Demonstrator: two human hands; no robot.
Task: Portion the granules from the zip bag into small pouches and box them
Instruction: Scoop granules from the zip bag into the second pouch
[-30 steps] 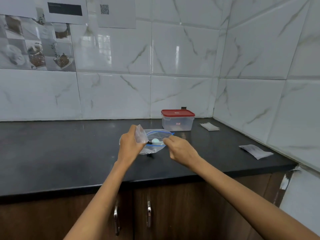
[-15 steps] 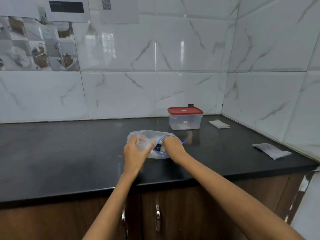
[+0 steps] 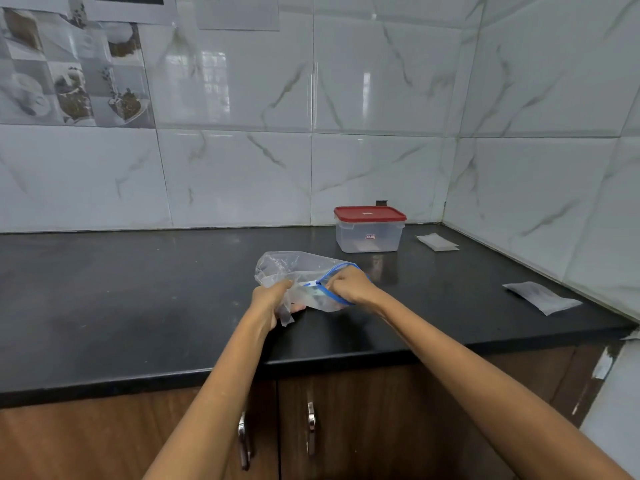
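Black counter: both hands, left and right, pinch the crumpled zip bag; its contents are unclear.

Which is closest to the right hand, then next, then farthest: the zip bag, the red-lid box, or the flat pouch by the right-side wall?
From the right hand, in the head view:
1. Zip bag: touching, the hand grips its blue zip edge.
2. Red-lid box: behind the hand, near the back wall.
3. Flat pouch: far off to the right, beside the side wall.
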